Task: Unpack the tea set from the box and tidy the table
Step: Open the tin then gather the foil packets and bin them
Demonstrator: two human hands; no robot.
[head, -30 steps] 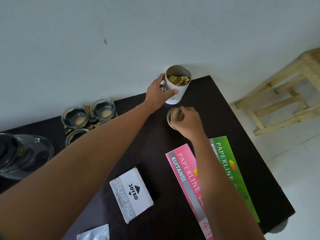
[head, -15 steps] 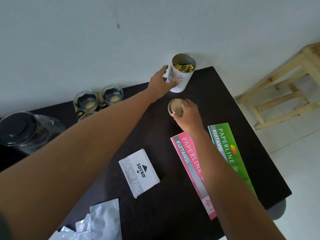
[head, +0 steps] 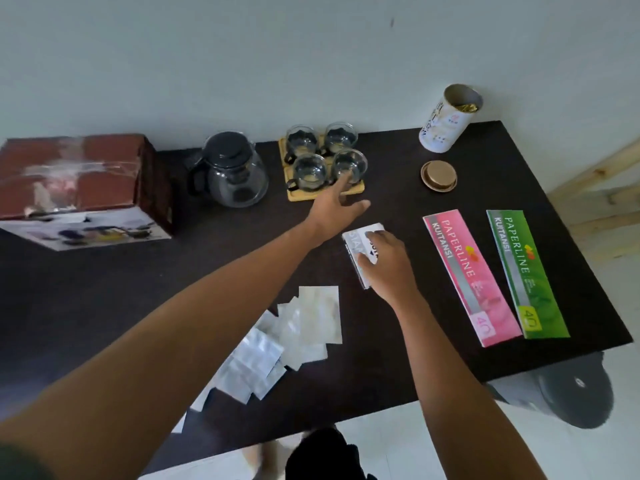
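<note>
A: Fingers of your right hand curl over the stamp pad box, apparently gripping it, though the hand hides the contact. Left hand spread loose, holding nothing, reaching toward the cup tray.

B: Tea set?

A: Unpacked. Glass teapot and four cups stand beside the box. You're on tidying now.

B: Next?

A: Lift the stamp pad box clear, place it with the receipt books. Open tin needs its lid; foil sachets need gathering.
</note>
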